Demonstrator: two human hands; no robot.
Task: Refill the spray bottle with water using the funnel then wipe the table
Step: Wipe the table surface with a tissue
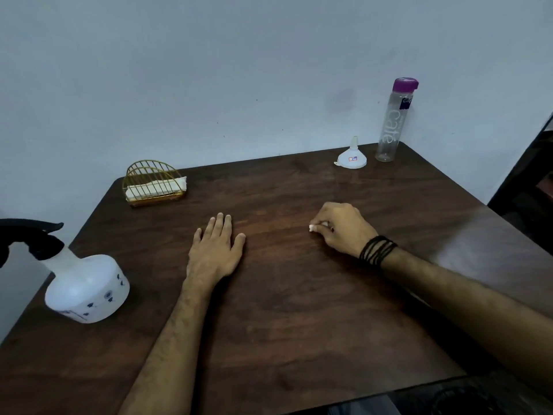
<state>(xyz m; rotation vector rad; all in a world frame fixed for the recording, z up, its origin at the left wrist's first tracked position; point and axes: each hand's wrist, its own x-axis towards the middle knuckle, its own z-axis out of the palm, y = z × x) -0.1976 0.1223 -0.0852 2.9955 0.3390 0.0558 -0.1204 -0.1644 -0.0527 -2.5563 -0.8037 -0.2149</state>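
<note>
One dark wooden table [299, 310] fills most of the view, its far edge against a pale blue-grey wall [239, 70]. Both bare forearms reach across it from the near side.

The spray bottle [86, 287], white with small blue flower prints and a black trigger head, stands on the table well to the left of the left hand, near the table's left edge; its head leans out past that edge.

Beyond the right hand, at the far right corner, stands a tall clear water bottle [392, 124] with a purple cap (the lettering on its side runs vertically, and it is hard to tell whether it holds water).

Beyond the left hand and off to its left sits a gold wire napkin holder [154, 184] with white napkins lying in it.

The left hand [217, 250] rests flat on the table, palm down, fingers straight and close together, holding nothing.

The right hand [342, 229], with black cords wound round its wrist, rests on the table to the right of the left hand and apart from it. Its fingers are curled and pinch a small white wad [311, 227] against the wood, most likely tissue, though too little shows to be sure.

The white funnel [352, 155] sits upside down, wide mouth on the table and spout up, just to the left of the water bottle and well beyond the right hand.
</note>
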